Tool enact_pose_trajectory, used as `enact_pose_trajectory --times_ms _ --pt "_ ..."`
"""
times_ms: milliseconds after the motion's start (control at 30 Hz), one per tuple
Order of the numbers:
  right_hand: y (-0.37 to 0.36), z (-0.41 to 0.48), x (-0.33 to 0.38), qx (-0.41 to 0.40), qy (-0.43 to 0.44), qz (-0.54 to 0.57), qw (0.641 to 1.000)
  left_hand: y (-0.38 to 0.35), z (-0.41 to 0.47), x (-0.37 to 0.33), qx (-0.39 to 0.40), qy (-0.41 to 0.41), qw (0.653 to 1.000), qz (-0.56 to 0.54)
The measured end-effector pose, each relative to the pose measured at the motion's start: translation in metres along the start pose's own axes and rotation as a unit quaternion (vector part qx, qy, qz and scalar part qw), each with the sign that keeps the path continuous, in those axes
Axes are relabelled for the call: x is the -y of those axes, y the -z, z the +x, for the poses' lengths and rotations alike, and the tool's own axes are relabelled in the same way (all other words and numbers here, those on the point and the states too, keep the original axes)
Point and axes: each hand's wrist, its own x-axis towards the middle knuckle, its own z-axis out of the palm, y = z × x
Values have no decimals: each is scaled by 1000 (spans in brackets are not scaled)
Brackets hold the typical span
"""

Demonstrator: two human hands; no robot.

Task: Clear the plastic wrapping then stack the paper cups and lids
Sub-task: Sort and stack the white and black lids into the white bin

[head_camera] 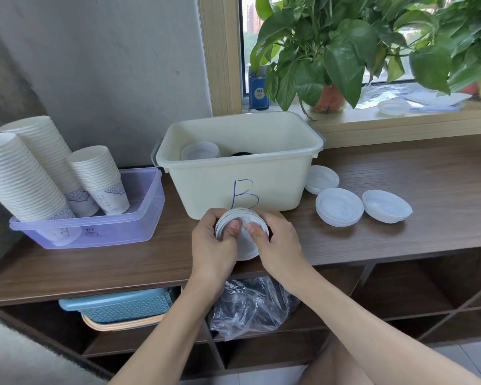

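Lids [245,248] sat in a stack just in front of the bin [233,173] marked B, above the shelf [400,234]; your left hand [210,247] and right hand [279,245] both gripped it, thumbs on top

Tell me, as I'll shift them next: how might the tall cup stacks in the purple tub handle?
The cup stacks lean in the purple tub, so a push would probably topple them. Being nested paper, they are likely light and may bend or part when lifted.

Black object [241,154] mostly behind the wall of the cream bin [206,187]; leftmost cup stack [11,173] partly beyond the left edge.
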Motion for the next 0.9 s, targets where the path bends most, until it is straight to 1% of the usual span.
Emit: enact_pose_trajectory --times_ms 133,300,400,500,533,600,633,667,733,767,800,867,900 --pt "1 0 1 -9 0 -8 1000 -3 -1 -2 0 -7 1000 -5" --pt "3 -1 1 -20 -8 -4 1000 8 -4 -1 96 -26 995 -3" --pt "5 -2 2 -7 -20 -7 1000 7 -5 -2 82 -22 996 11" --pt "12 -5 1 7 -11 2 1000 5 -4 -2 70 -14 997 9" --pt "17 -6 0 -7 -6 2 1000 5 -4 -2 67 -12 998 11" --pt "29 -9 -3 -61 -4 -10 998 4 -4 -3 66 -7 998 18" --pt "38 -11 -6 -93 1 -36 995 4 -5 -3 67 -3 998 19" --pt "48 -13 -11 -126 10 -91 988 4 -5 -3 69 -1 997 18" --pt "67 -16 -21 -176 20 -249 952 4 -5 -2 69 0 997 17" --pt "74 -18 -26 -182 7 -309 934 4 -5 -1 69 -2 997 18" --pt "80 -19 -29 -175 -16 -340 924 5 -5 -1 67 -4 998 20" --pt "85 -21 -32 -156 -61 -329 929 4 -4 -1 65 -7 998 20" --pt "85 -21 -33 -153 -67 -317 934 4 -4 -1 65 -8 998 21"
